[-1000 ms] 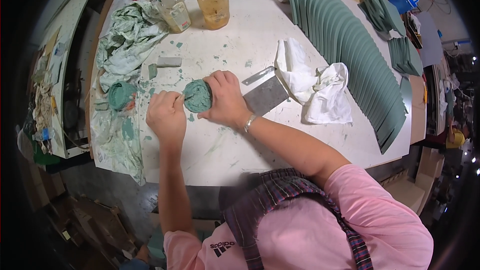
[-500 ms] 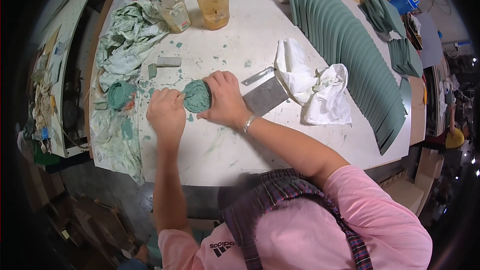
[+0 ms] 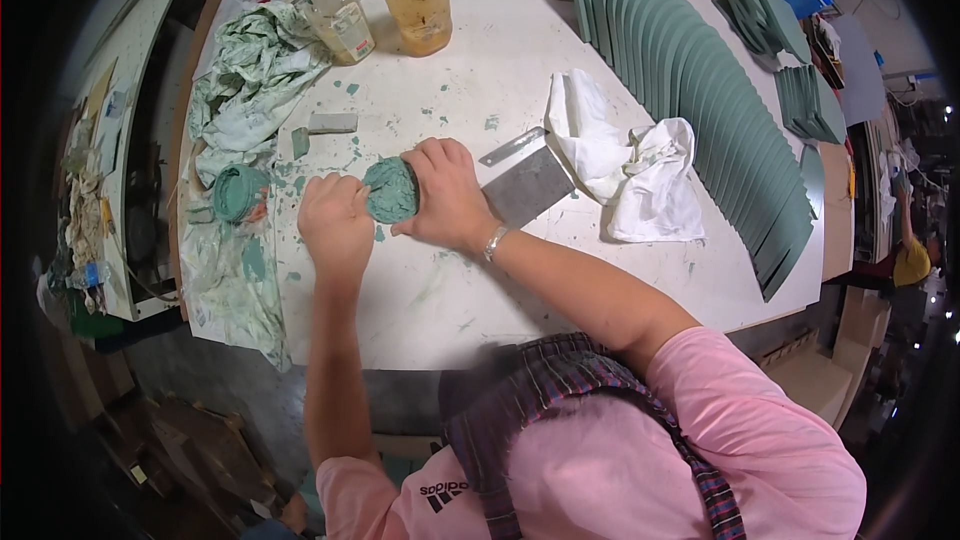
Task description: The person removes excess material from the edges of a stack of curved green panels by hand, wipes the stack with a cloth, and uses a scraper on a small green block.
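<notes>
A round tub of thick green paste [image 3: 391,190] stands on the white table in front of me. My right hand [image 3: 447,193] wraps round its right side, thumb at the near edge. My left hand [image 3: 336,223] is closed in a fist at the tub's left rim. Whatever it grips is mostly hidden by the fingers, which meet the edge of the paste. Right of my right hand lie a flat grey metal scraper blade [image 3: 527,187] and a narrow metal strip [image 3: 512,146]. A second green-smeared jar [image 3: 238,193] stands to the left on stained plastic sheeting [image 3: 232,280].
Two small blocks [image 3: 333,123] lie beyond the tub. Farther back are a stained cloth [image 3: 255,65], a glass jar [image 3: 342,25] and an amber bottle [image 3: 418,2]. A white cloth [image 3: 655,190] and a long row of green curved pieces [image 3: 690,90] are at right.
My left fist has shifted slightly at the tub's rim, and the paste's surface looks stirred differently. My right hand keeps its hold. The whole view has shifted a little.
</notes>
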`<control>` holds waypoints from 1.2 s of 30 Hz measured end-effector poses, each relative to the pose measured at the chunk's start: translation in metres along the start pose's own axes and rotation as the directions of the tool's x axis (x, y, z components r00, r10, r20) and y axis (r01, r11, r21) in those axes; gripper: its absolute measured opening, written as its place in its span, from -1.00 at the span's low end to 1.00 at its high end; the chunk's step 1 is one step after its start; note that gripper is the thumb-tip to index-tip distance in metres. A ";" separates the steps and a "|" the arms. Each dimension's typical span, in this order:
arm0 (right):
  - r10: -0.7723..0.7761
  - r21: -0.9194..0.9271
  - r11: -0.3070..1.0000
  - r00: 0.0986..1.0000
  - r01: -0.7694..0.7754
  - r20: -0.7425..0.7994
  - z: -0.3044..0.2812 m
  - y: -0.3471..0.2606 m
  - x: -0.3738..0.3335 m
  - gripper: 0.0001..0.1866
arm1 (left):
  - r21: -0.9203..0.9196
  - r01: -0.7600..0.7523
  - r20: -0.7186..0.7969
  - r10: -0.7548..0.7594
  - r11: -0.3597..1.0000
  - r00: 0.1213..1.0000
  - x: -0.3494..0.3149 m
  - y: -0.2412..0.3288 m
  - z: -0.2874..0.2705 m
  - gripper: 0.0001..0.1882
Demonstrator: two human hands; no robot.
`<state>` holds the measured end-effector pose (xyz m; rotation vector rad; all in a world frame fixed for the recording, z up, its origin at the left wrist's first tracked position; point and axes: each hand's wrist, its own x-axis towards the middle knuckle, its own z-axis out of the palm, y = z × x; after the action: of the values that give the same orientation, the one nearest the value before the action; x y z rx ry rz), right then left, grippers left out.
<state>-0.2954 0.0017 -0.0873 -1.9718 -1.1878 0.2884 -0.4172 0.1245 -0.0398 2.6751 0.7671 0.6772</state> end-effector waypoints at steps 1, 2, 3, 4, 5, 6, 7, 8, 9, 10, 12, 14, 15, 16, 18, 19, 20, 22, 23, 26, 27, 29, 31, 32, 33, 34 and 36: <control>-0.004 -0.004 1.000 1.000 0.004 0.000 0.001 0.000 0.001 -0.09 | 0.009 -0.006 0.000 0.006 1.000 1.000 0.002 0.000 0.003 -0.92; -0.008 -0.002 1.000 1.000 0.008 0.001 0.002 0.000 0.002 -0.09 | 0.012 -0.003 -0.003 0.003 1.000 1.000 0.004 -0.002 0.003 -0.92; -0.008 -0.002 1.000 1.000 0.008 -0.006 0.002 0.000 0.001 -0.09 | -0.007 -0.023 0.000 0.023 1.000 1.000 0.006 -0.003 0.003 -0.92; -0.005 -0.005 1.000 1.000 0.005 -0.016 0.000 0.002 0.001 -0.09 | -0.029 -0.044 0.003 0.044 0.999 0.999 0.010 -0.001 0.002 -0.92; -0.007 -0.006 1.000 1.000 0.007 -0.015 -0.001 0.003 0.002 -0.09 | -0.029 -0.043 0.001 0.043 0.999 0.999 0.012 0.001 -0.001 -0.92; -0.008 -0.001 1.000 1.000 0.008 -0.017 -0.001 0.004 0.003 -0.09 | -0.016 -0.050 0.019 0.050 0.999 0.999 0.014 0.003 -0.005 -0.92; -0.004 0.004 1.000 1.000 0.004 -0.019 -0.002 0.003 0.000 -0.09 | -0.005 -0.057 0.043 0.058 0.998 0.997 0.013 0.005 -0.009 -0.92; 0.002 0.003 1.000 1.000 -0.002 -0.017 -0.003 0.002 0.000 -0.09 | -0.008 -0.058 0.048 0.058 0.998 0.997 0.010 0.004 -0.005 -0.92; 0.001 0.009 1.000 1.000 -0.001 -0.010 -0.003 0.002 0.000 -0.09 | -0.004 -0.058 0.050 0.058 0.998 0.997 0.005 0.002 0.001 -0.92; -0.008 0.016 1.000 1.000 0.008 -0.004 -0.002 0.000 0.003 -0.09 | 0.004 -0.058 0.046 0.058 0.998 0.997 0.005 0.000 0.001 -0.92; -0.005 0.011 1.000 1.000 0.005 0.003 0.000 -0.003 0.002 -0.09 | -0.011 -0.072 0.038 0.072 0.997 0.997 0.005 -0.003 -0.001 -0.92; -0.005 0.004 1.000 1.000 0.005 0.012 -0.001 -0.001 0.002 -0.10 | -0.025 -0.083 0.026 0.083 0.996 0.996 0.007 -0.004 -0.002 -0.92; -0.006 0.006 1.000 1.000 0.006 0.009 -0.001 -0.001 0.003 -0.10 | -0.027 -0.097 0.024 0.098 0.995 0.995 0.006 -0.005 -0.006 -0.91; 0.004 0.003 1.000 1.000 -0.004 0.002 -0.002 0.000 0.001 -0.10 | -0.037 -0.117 0.029 0.118 0.992 0.993 0.007 -0.003 -0.010 -0.90; 0.011 0.005 1.000 1.000 -0.011 0.008 -0.004 0.002 0.002 -0.09 | -0.052 -0.123 0.035 0.125 0.991 0.992 0.006 0.001 -0.024 -0.90; 0.007 0.010 1.000 1.000 -0.007 0.015 -0.004 0.001 0.003 -0.08 | -0.059 -0.126 0.034 0.128 0.990 0.991 0.005 0.002 -0.029 -0.90; 0.011 0.009 1.000 1.000 -0.011 0.012 -0.002 0.002 0.003 -0.08 | -0.062 -0.129 0.037 0.131 0.990 0.991 0.001 0.003 -0.030 -0.90; -0.001 -0.030 1.000 1.000 0.001 0.002 0.001 0.002 0.003 -0.08 | -0.043 -0.224 0.077 0.226 0.974 0.971 -0.004 0.004 -0.032 -0.90; -0.004 -0.027 1.000 1.000 0.004 0.005 0.001 0.002 0.003 -0.08 | -0.040 -0.221 0.076 0.223 0.975 0.972 -0.004 0.003 -0.032 -0.90; 0.005 -0.036 0.999 1.000 -0.005 -0.002 -0.002 0.001 0.002 -0.08 | -0.038 -0.220 0.062 0.222 0.975 0.973 -0.001 0.002 -0.028 -0.89; 0.005 -0.022 1.000 1.000 -0.005 0.006 -0.002 0.000 0.003 -0.08 | -0.022 -0.225 0.050 0.226 0.974 0.973 0.002 0.002 -0.030 -0.89; 0.007 -0.009 1.000 1.000 -0.007 0.013 -0.001 -0.001 0.003 -0.08 | -0.007 -0.232 0.037 0.232 0.973 0.972 0.004 0.000 -0.027 -0.88; -0.001 -0.011 1.000 1.000 0.001 0.002 -0.001 0.000 0.003 -0.08 | -0.046 -0.240 0.025 0.242 0.970 0.970 0.003 -0.004 -0.017 -0.89; -0.001 -0.010 1.000 1.000 0.001 0.000 0.000 0.000 0.003 -0.08 | -0.046 -0.242 0.024 0.243 0.969 0.970 0.003 -0.005 -0.016 -0.89; -0.003 -0.010 1.000 1.000 0.003 -0.001 0.001 0.000 0.002 -0.08 | -0.045 -0.230 0.023 0.231 0.972 0.973 0.002 -0.005 -0.016 -0.89; -0.005 -0.012 1.000 1.000 0.004 -0.002 0.001 0.001 0.002 -0.08 | -0.046 -0.217 0.022 0.218 0.975 0.976 0.003 -0.002 -0.016 -0.90; -0.008 -0.014 1.000 1.000 0.008 -0.010 0.001 0.004 0.003 -0.08 | -0.044 -0.214 0.001 0.214 0.976 0.977 0.005 0.003 -0.023 -0.90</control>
<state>-0.2915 0.0037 -0.0902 -1.9779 -1.1940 0.2671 -0.4235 0.1281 -0.0173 2.7427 0.4596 0.7278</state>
